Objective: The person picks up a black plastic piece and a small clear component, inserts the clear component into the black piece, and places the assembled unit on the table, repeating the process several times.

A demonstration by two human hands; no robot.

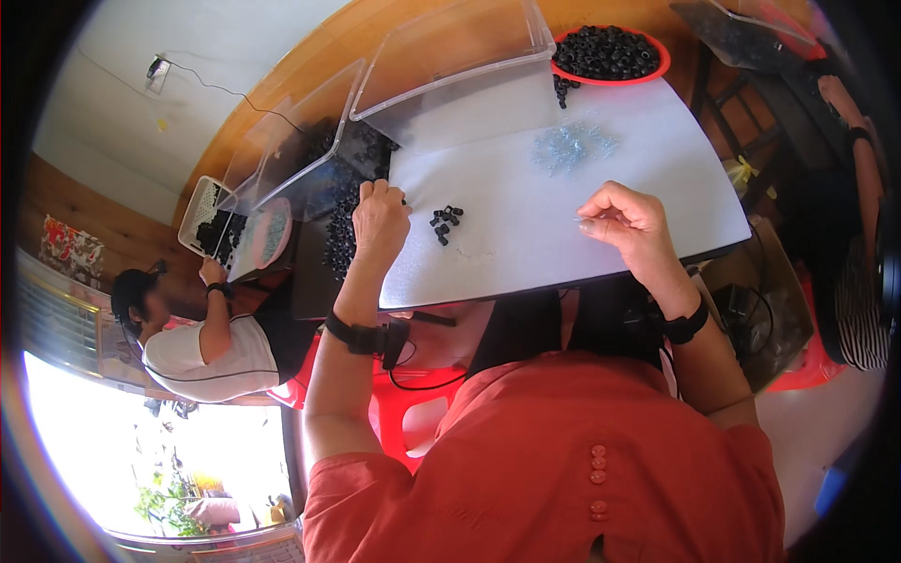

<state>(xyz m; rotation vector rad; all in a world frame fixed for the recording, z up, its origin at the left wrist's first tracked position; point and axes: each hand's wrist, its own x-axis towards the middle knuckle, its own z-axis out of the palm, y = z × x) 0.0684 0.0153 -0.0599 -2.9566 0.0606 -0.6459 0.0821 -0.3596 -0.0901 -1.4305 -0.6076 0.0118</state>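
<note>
My left hand [380, 223] is at the right edge of a heap of small black ring-like parts [340, 239], its fingers curled together. A dark bit shows beside its fingertips, and the fingers partly hide what they hold. Over the right side of the white tabletop, my right hand [627, 225] pinches a tiny pale, see-through piece [579, 220] between thumb and forefinger. A few black parts [445, 223] lie loose between my hands. Farther back is a scattered pile of small clear bluish pieces [571, 145].
At the table's [507, 206] far right corner stands a red basin [663, 66] full of black parts. Clear plastic bins [455, 89] line the back and left. A co-worker [211, 347] sits at the left; another person's arm [849, 108] shows at the right.
</note>
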